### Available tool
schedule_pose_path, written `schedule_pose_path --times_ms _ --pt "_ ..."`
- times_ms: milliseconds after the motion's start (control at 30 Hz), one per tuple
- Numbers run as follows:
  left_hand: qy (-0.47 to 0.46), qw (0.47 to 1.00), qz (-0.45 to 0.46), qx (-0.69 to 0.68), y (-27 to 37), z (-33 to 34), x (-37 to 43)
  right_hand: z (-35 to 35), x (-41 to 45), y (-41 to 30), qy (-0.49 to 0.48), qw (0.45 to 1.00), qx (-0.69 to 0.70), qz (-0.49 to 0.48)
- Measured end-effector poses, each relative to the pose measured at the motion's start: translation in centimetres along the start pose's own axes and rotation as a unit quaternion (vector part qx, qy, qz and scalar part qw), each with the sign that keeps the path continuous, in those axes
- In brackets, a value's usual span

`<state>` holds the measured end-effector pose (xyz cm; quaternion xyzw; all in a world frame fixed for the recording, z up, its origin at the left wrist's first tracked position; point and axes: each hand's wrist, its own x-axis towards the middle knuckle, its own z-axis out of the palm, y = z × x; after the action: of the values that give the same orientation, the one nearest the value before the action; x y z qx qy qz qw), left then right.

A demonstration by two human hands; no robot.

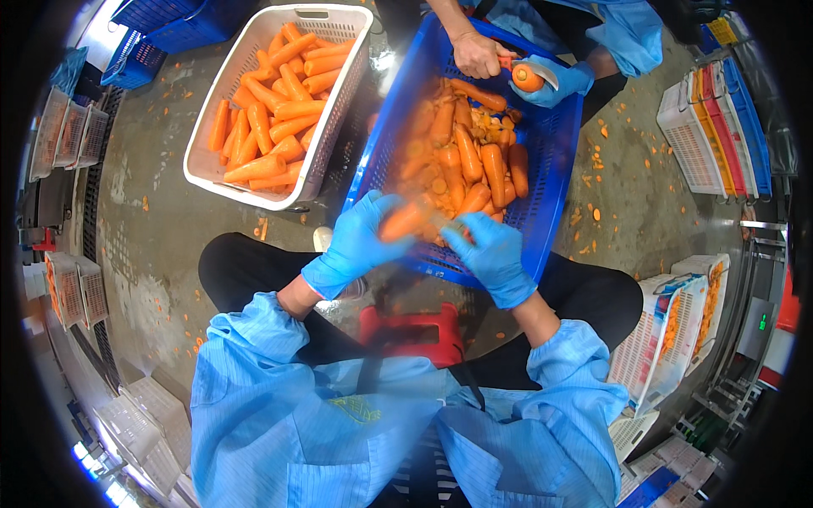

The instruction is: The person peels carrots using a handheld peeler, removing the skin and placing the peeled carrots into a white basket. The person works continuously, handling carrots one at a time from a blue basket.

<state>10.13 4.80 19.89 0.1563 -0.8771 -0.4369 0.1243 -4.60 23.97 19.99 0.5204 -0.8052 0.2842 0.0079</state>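
My left hand (365,240), in a blue glove, holds a carrot (404,220) over the near end of a blue plastic crate (547,209). The carrot is blurred. My right hand (490,249), gloved likewise, is closed around a small tool, apparently a knife (440,219); its blade is smeared by motion and points towards the carrot. Inside the crate lie several carrots (468,154) among peelings and cut pieces. To the left stands a white perforated crate (194,159) filled with peeled carrots (279,105).
Across the blue crate, a co-worker's bare hand (476,56) grips a knife against a carrot in a gloved hand (559,82). A red plastic stool (413,336) sits between my knees. Stacked crates (711,127) line the right side. Carrot scraps litter the wet floor (152,254).
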Motion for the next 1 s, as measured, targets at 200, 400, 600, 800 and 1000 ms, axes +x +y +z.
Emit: schedule_pose_path --times_ms 200,400,600,800,1000 --pt "0.015 0.996 0.040 0.077 0.2 0.0 -0.6 -1.3 1.4 1.8 -0.030 0.954 0.126 0.272" --pt "0.037 0.989 0.075 0.123 0.0 0.2 -0.2 0.9 -0.7 -1.2 -0.029 0.996 0.076 0.033" --pt "0.007 0.993 0.047 0.110 -0.3 0.2 -0.4 0.6 0.4 1.8 -0.063 0.977 0.066 0.193" --pt "0.007 1.000 0.017 -0.019 -0.4 1.2 -0.6 -0.2 1.1 1.5 -0.155 0.773 0.472 0.395" --pt "-0.018 0.998 0.011 -0.061 0.7 2.2 -0.2 2.4 -0.2 -0.5 -0.100 0.616 0.636 0.455"
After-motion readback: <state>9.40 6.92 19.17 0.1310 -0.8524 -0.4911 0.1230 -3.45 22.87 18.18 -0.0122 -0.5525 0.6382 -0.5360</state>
